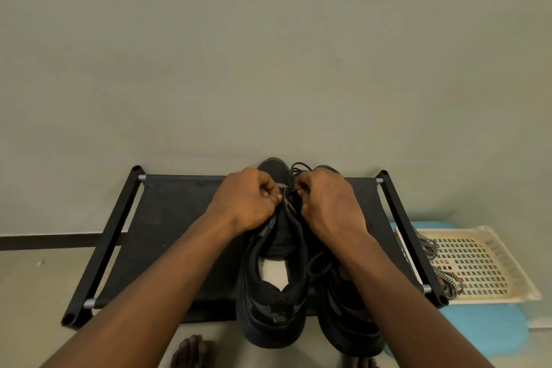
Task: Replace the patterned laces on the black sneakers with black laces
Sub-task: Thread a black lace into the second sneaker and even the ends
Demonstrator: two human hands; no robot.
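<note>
left hand [248,200]: grip pinches sneaker [274,263] eyelet edge, steadying it | right hand [325,200]: grip apparently pinches black lace [298,168] for threading

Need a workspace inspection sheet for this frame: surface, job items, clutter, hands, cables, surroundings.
Surface: black fabric shelf on a black tube frame.
Job's things: left black sneaker and right black sneaker side by side on the shelf; black lace loose by their toes; black-and-white patterned laces in a cream perforated plastic basket.
Clutter: nothing seen.
Hands: left hand grips the left black sneaker's eyelet edge; right hand pinches the black lace.
Cables: nothing seen.
Surroundings: grey wall, dark skirting, blue pad under the basket, bare toes.
</note>
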